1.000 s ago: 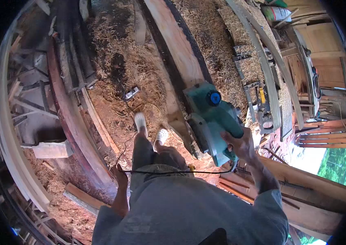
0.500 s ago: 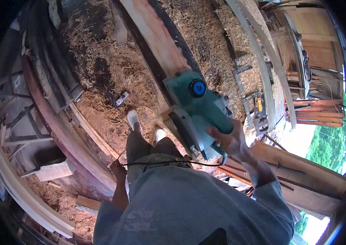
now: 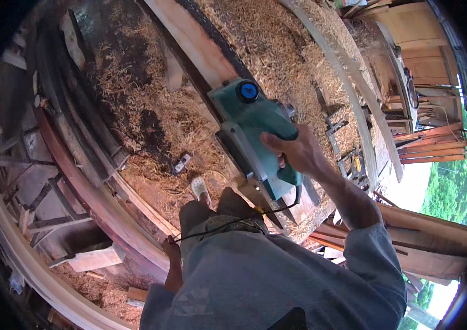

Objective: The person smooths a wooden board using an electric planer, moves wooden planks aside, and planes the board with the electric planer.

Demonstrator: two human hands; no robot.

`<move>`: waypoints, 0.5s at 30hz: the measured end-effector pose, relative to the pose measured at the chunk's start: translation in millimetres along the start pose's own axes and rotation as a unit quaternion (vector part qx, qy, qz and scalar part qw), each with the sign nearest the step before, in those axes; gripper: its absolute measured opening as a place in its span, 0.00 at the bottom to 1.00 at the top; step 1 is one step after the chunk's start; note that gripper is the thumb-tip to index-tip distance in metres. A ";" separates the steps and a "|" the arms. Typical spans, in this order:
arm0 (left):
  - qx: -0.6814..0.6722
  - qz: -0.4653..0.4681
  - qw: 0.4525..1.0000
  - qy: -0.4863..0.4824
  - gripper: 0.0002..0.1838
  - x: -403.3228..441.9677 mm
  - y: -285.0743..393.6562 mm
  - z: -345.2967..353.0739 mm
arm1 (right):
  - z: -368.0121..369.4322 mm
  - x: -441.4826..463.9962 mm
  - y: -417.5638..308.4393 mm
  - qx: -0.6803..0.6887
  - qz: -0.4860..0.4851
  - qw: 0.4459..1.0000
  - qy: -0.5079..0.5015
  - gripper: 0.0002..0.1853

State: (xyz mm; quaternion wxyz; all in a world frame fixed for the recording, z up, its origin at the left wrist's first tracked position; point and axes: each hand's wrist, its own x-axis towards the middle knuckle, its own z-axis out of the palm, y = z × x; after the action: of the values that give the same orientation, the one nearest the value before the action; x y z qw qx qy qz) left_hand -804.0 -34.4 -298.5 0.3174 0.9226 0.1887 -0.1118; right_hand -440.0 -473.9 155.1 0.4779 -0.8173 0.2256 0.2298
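Note:
My right hand [image 3: 295, 149] is wrapped round the rear handle of a green electric planer [image 3: 258, 124]. The planer has a blue-capped front knob [image 3: 249, 90] and lies on a long board [image 3: 206, 47] with a pale, reddish-streaked face and dark edges. Down by my left side, my left hand [image 3: 171, 248] is closed on the black power cord [image 3: 228, 221], which runs across my waist to the back of the planer. The planer's underside is hidden against the wood.
Wood shavings [image 3: 151, 104] cover the floor around my shoe [image 3: 199, 188]. A long reddish beam [image 3: 85, 181] on supports lies to the left. Thin curved strips [image 3: 349, 88] and a metal clamp [image 3: 335, 135] lie to the right. Stacked planks [image 3: 431, 146] stand beyond.
The planer and my right hand have moved forward along the board, my right arm reaching farther out. My left hand still grips the cord. The view has shifted a little.

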 end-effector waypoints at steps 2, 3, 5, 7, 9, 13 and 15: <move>-0.053 -0.060 0.997 0.015 0.30 17.3 3.1 -3.7 | 3.9 15.7 -15.4 0.004 -0.014 1.000 0.001 0.24; -0.055 -0.061 0.996 0.022 0.30 23.9 0.0 -4.4 | 6.2 23.0 -22.6 0.007 -0.023 1.000 -0.002 0.23; -0.038 -0.022 0.998 0.049 0.28 37.1 -5.8 -6.6 | 9.8 39.5 -38.2 0.003 -0.021 1.000 0.004 0.24; -0.035 -0.061 0.997 0.015 0.28 48.4 11.7 -23.8 | 15.1 57.5 -56.5 0.002 -0.020 1.000 0.011 0.24; -0.003 -0.024 1.000 -0.007 0.28 64.4 1.3 -22.4 | 18.9 75.7 -74.9 0.040 -0.054 0.998 0.013 0.24; -0.066 -0.096 0.993 -0.025 0.27 95.4 22.2 -31.1 | 25.1 123.8 -114.1 -0.014 -0.051 0.998 0.017 0.26; -0.027 -0.073 0.996 -0.032 0.27 111.5 41.9 -39.2 | 27.2 155.0 -128.1 -0.059 -0.132 0.989 0.011 0.28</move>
State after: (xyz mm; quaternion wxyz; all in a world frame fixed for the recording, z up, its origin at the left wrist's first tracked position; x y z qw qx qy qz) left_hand -682.3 -9.4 -281.7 0.3392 0.8932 0.2484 -0.1593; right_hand -246.1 -416.4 138.3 0.4524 -0.8691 0.1073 0.1688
